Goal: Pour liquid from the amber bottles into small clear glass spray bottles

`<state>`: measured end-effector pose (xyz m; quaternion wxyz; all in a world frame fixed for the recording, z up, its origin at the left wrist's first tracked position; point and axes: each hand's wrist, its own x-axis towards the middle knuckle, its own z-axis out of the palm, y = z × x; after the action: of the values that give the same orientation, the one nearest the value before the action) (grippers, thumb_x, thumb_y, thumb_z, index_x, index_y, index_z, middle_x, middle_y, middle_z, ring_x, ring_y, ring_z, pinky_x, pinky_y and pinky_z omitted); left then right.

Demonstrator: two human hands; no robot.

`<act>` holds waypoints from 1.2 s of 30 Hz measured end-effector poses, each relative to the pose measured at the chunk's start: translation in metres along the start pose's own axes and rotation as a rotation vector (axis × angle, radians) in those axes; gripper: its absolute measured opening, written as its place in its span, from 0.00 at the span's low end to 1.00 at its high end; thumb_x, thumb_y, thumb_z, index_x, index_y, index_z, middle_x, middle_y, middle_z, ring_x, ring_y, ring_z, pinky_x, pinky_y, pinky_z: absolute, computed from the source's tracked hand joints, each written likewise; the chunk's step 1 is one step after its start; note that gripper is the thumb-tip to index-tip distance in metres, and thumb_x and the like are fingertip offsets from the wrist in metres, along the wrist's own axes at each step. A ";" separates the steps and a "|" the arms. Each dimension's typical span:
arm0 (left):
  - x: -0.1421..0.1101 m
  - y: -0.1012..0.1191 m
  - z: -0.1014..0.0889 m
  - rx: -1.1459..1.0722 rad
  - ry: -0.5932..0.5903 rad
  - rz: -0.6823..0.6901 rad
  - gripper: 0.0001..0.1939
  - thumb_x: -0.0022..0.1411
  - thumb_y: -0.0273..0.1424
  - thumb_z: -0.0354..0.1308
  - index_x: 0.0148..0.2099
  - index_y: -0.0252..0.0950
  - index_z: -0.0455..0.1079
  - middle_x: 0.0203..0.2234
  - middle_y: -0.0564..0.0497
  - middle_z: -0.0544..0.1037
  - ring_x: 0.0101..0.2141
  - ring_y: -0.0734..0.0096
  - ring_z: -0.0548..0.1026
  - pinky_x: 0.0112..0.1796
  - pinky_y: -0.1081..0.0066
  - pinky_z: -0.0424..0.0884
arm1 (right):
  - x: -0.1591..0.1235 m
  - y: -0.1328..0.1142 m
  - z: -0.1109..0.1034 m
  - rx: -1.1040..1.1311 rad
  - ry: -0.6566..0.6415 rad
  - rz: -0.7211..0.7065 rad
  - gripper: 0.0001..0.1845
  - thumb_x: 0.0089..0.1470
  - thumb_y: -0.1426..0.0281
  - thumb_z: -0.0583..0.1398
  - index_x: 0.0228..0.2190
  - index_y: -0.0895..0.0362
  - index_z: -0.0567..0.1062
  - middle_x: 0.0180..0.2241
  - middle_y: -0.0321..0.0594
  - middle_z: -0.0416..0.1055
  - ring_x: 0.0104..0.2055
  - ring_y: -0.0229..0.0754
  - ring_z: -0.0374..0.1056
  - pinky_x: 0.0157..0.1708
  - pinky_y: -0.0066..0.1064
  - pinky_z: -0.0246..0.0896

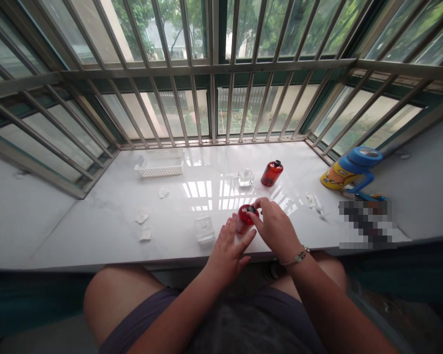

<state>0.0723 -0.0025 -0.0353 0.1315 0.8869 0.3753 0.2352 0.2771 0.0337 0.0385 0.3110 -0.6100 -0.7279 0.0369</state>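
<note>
A translucent red bottle (245, 222) with a black cap (251, 209) stands near the counter's front edge. My left hand (229, 248) steadies its lower part, with the fingers along the left side and the thumb in front. From the right, my right hand (275, 223) pinches the black cap between thumb and fingers. Left of my hands sits a clear square container (205, 230). Farther back are a second red bottle (271, 173), also black-capped, and a clear glass-like cube (245, 178).
A white perforated basket (160, 164) is at the back left. Crumpled white tissue pieces (145, 234) lie on the left of the white counter (107, 236). On the right stand a blue-and-yellow jug (349, 169) and a small white tube-like item (318, 206). Metal bars (214, 69) line the window behind.
</note>
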 end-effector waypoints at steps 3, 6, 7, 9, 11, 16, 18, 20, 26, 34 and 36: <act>-0.016 0.002 -0.013 0.041 0.028 0.005 0.51 0.65 0.26 0.70 0.80 0.56 0.49 0.80 0.45 0.24 0.78 0.34 0.46 0.70 0.36 0.62 | 0.019 0.037 -0.010 -0.086 0.089 0.084 0.09 0.67 0.61 0.60 0.45 0.51 0.68 0.39 0.44 0.75 0.38 0.52 0.70 0.37 0.40 0.63; -0.032 0.000 -0.027 0.092 0.070 -0.065 0.45 0.68 0.27 0.67 0.79 0.53 0.52 0.81 0.44 0.27 0.78 0.35 0.45 0.70 0.36 0.62 | 0.043 0.078 -0.020 -0.176 0.141 0.166 0.13 0.65 0.60 0.62 0.46 0.52 0.68 0.39 0.45 0.76 0.38 0.52 0.69 0.34 0.38 0.58; -0.037 -0.002 -0.030 0.111 0.087 -0.104 0.43 0.69 0.27 0.66 0.79 0.52 0.52 0.81 0.44 0.27 0.78 0.34 0.44 0.70 0.35 0.62 | 0.050 0.091 -0.022 -0.198 0.148 0.194 0.13 0.64 0.60 0.62 0.46 0.52 0.68 0.38 0.46 0.76 0.38 0.52 0.69 0.34 0.37 0.57; -0.046 -0.006 -0.035 0.152 0.118 -0.191 0.41 0.71 0.27 0.64 0.79 0.51 0.53 0.81 0.44 0.28 0.78 0.33 0.43 0.69 0.35 0.62 | 0.062 0.112 -0.023 -0.229 0.145 0.256 0.14 0.63 0.60 0.63 0.45 0.53 0.68 0.38 0.46 0.76 0.38 0.52 0.68 0.34 0.37 0.56; -0.054 -0.010 -0.036 0.185 0.136 -0.280 0.39 0.72 0.27 0.62 0.79 0.50 0.53 0.81 0.42 0.28 0.78 0.31 0.44 0.69 0.34 0.63 | 0.069 0.127 -0.021 -0.250 0.136 0.322 0.15 0.62 0.61 0.64 0.46 0.53 0.69 0.37 0.45 0.75 0.38 0.51 0.68 0.34 0.37 0.55; -0.065 -0.024 -0.029 0.178 0.140 -0.433 0.38 0.72 0.29 0.62 0.78 0.50 0.55 0.80 0.37 0.40 0.74 0.30 0.56 0.66 0.35 0.68 | 0.066 0.144 -0.015 -0.182 0.154 0.365 0.19 0.63 0.57 0.64 0.50 0.54 0.70 0.40 0.47 0.78 0.39 0.51 0.71 0.36 0.38 0.58; -0.066 -0.030 -0.025 0.174 0.139 -0.439 0.38 0.71 0.29 0.63 0.78 0.50 0.56 0.79 0.37 0.44 0.73 0.31 0.58 0.66 0.35 0.68 | 0.059 0.152 -0.016 -0.150 0.194 0.335 0.21 0.65 0.55 0.62 0.52 0.55 0.70 0.43 0.49 0.78 0.40 0.51 0.73 0.39 0.39 0.61; -0.066 -0.034 -0.022 0.174 0.137 -0.427 0.38 0.71 0.29 0.64 0.77 0.51 0.56 0.80 0.38 0.43 0.73 0.32 0.58 0.66 0.36 0.67 | 0.049 0.168 -0.020 -0.179 0.244 0.340 0.21 0.68 0.54 0.58 0.53 0.56 0.72 0.46 0.52 0.78 0.43 0.53 0.73 0.42 0.41 0.63; -0.065 -0.040 -0.016 0.132 0.118 -0.397 0.39 0.71 0.28 0.63 0.78 0.49 0.54 0.80 0.37 0.37 0.75 0.34 0.55 0.66 0.40 0.68 | 0.012 0.235 -0.030 -0.408 0.166 0.616 0.23 0.63 0.58 0.58 0.51 0.60 0.77 0.50 0.64 0.76 0.54 0.66 0.71 0.54 0.54 0.64; -0.062 -0.034 -0.012 0.075 0.090 -0.352 0.42 0.69 0.27 0.65 0.78 0.50 0.53 0.81 0.38 0.37 0.76 0.36 0.53 0.67 0.41 0.69 | -0.014 0.265 -0.014 -0.349 0.113 0.774 0.21 0.57 0.54 0.62 0.42 0.58 0.79 0.41 0.65 0.76 0.46 0.70 0.74 0.45 0.58 0.67; -0.061 -0.030 -0.009 0.070 0.075 -0.335 0.43 0.68 0.27 0.66 0.79 0.51 0.53 0.81 0.38 0.37 0.77 0.36 0.52 0.67 0.42 0.69 | -0.016 0.264 -0.015 -0.315 0.150 0.768 0.18 0.56 0.54 0.63 0.39 0.56 0.79 0.37 0.61 0.75 0.44 0.68 0.73 0.44 0.56 0.67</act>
<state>0.0125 -0.0260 -0.0596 0.1241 0.8065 0.5305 0.2296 0.5138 0.0811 -0.0704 0.2298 -0.8780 -0.4198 -0.0061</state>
